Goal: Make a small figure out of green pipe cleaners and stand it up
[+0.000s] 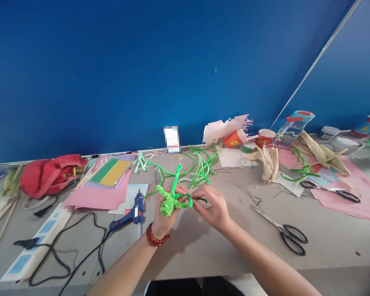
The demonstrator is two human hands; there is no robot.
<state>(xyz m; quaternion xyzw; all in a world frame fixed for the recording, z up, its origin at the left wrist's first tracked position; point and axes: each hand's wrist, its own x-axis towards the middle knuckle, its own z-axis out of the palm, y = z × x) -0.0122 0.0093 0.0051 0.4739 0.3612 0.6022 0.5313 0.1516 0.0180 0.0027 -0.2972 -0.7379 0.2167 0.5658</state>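
Note:
A bright green pipe-cleaner figure [167, 205] with a coiled round end and several fuzzy limbs is held over the table in front of me. My left hand [165, 216], with a red bead bracelet [156, 237] at the wrist, is closed round it from below; the figure covers part of those fingers. My right hand [212, 205] pinches the figure's bent limb at its right side, thumb and fingertips together. Just beyond my hands lies a loose heap of green pipe cleaners [200, 164]. A smaller pale green pipe-cleaner figure [139, 162] sits farther back on the left.
Left of my hands lie a blue glue gun [138, 207], a white power strip [38, 242] with looping black cords, pink paper [95, 198] and a red bag [49, 174]. Black-handled scissors [285, 232] rest on the right. Paper cups [235, 139] and dried husks [269, 162] stand behind.

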